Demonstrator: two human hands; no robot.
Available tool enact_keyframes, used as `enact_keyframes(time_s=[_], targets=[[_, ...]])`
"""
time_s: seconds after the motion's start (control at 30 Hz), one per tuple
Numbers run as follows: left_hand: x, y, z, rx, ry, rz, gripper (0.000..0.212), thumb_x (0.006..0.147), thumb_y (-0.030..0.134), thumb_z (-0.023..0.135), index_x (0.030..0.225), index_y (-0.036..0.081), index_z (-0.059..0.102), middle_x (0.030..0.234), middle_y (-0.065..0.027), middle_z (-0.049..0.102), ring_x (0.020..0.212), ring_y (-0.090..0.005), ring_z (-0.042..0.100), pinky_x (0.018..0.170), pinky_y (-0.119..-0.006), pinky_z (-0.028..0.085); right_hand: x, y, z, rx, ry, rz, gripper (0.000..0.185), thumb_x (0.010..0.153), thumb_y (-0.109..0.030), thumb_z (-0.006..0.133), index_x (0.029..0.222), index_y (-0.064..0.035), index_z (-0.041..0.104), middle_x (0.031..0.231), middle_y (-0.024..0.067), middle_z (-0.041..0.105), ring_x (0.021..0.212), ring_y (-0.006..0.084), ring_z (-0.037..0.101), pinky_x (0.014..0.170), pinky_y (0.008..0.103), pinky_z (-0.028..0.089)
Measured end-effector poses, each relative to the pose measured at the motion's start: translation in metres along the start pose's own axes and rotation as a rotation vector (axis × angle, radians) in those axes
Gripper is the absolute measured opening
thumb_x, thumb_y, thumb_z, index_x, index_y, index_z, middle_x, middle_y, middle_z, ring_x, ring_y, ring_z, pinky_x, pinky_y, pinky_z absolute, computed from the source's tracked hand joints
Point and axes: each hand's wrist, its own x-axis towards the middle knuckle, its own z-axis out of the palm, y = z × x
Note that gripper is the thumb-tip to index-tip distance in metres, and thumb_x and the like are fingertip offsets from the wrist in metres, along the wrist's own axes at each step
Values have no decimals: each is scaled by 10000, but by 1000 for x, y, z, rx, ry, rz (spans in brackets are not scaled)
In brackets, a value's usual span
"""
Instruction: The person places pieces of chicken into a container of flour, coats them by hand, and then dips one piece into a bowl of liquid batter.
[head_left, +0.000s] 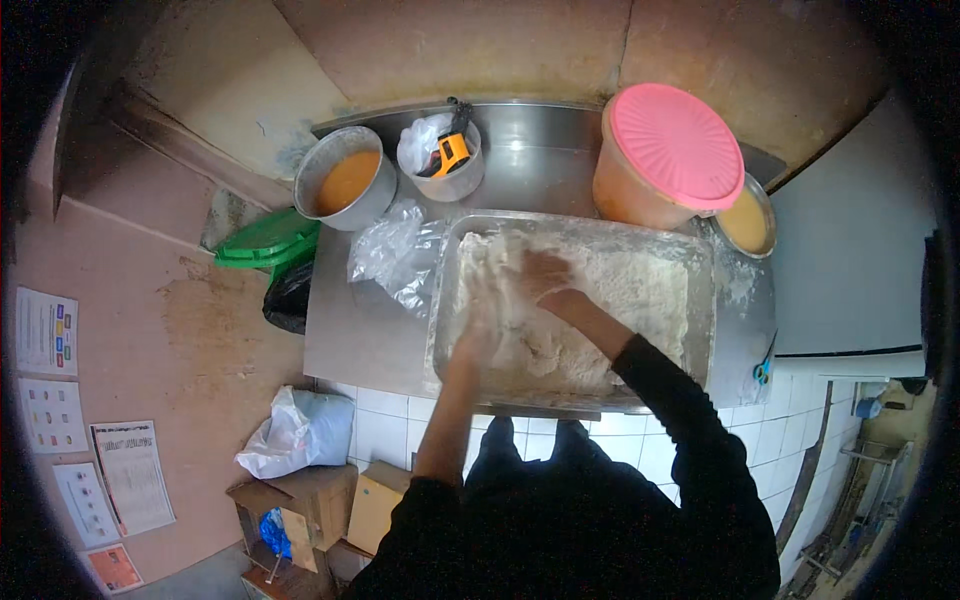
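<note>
A large rectangular metal tray (574, 220) lies on a stainless steel table, holding a broad layer of pale, floury dough or flour (637, 296). Both my hands are over the left half of it, blurred by motion. My left hand (480, 311) points away from me near the tray's left side, its fingers too smeared to make out. Just right of it, my right hand (546, 274) reaches in palm down with fingers stretched out and nothing seen in them. Whether either hand touches the floury layer is hidden by the blur.
Behind the tray stand a pot of orange liquid (349, 184), a tub with an orange-black device (452, 154) and a bucket with a pink lid (675, 146). A bowl of yellowish liquid (742, 221), a clear plastic bag (394, 251) and blue-handled scissors (763, 370) flank it.
</note>
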Motion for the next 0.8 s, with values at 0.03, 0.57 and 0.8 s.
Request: enact_keyframes(time_s=[0.03, 0.57, 0.8], targets=[[-10, 13, 0, -38, -9, -17, 586, 852, 488, 337, 1266, 74, 309, 1189, -119, 408, 1061, -203, 413, 884, -312, 369, 13, 8, 21, -38, -40, -228, 460, 806, -433, 413, 989, -24, 516, 973, 193, 553, 939, 336, 519, 823, 418, 396], [28, -9, 16, -35, 299, -235, 768, 774, 658, 279, 1303, 102, 241, 1166, -117, 443, 1000, -307, 447, 874, -408, 348, 33, 29, 12, -171, -340, -152, 494, 801, -495, 392, 1077, -110, 530, 1075, 170, 525, 1017, 296, 486, 868, 398, 364], [-9, -79, -62, -194, 367, -243, 705, 787, 629, 304, 1266, 112, 318, 1153, -105, 451, 1044, -243, 420, 844, -371, 364, 47, 36, 23, -235, 215, -165, 326, 795, -372, 431, 888, -96, 576, 941, 141, 577, 917, 271, 529, 777, 405, 395]])
